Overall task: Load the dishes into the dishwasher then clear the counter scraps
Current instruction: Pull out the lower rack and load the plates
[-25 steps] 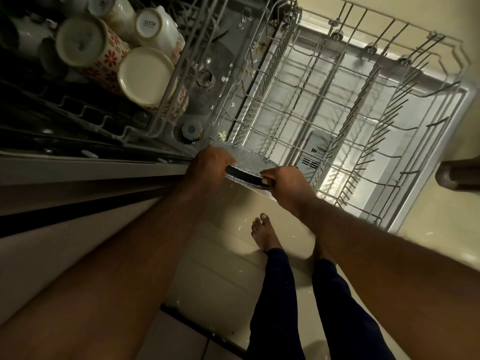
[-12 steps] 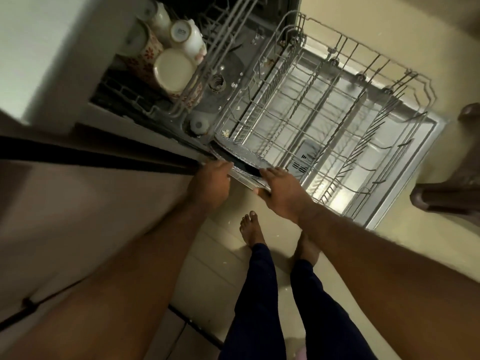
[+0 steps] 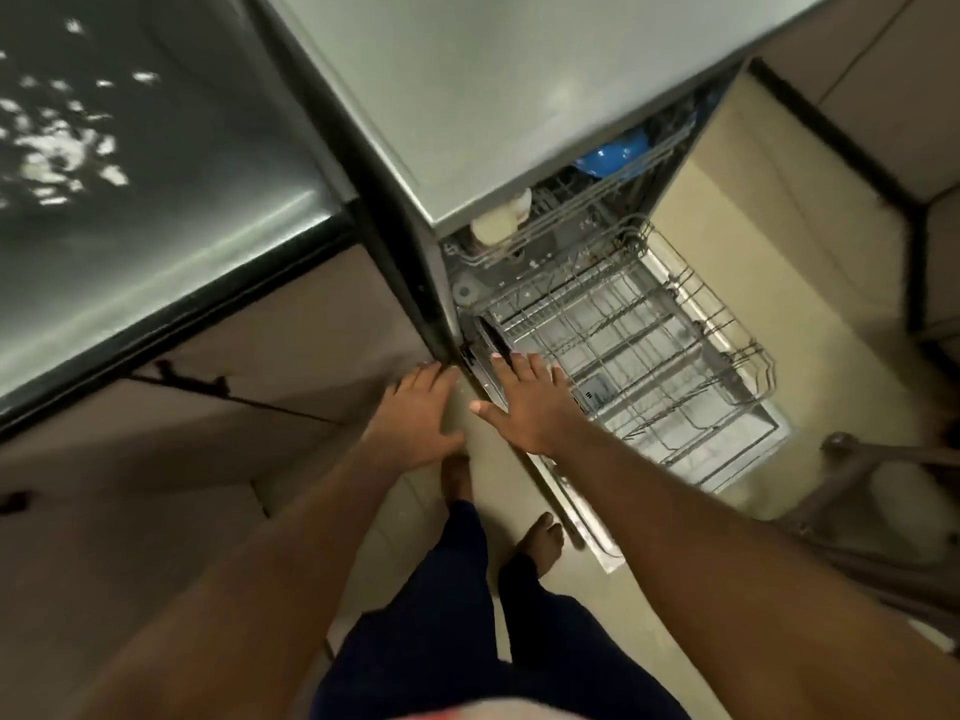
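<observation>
Right hand [image 3: 530,405]: fingers straight and spread, tips at dark round dish [image 3: 487,341] | left hand [image 3: 415,415]: fingers loose, holding nothing, left of it | dish: on edge in grey wire lower rack [image 3: 649,345], centre frame | white cup [image 3: 501,220], blue bowl [image 3: 613,153]: upper rack [image 3: 571,206]

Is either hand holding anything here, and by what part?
Nothing is held. The left hand and right hand are open, fingers straight; the dish stands in the rack, free of both.
</observation>
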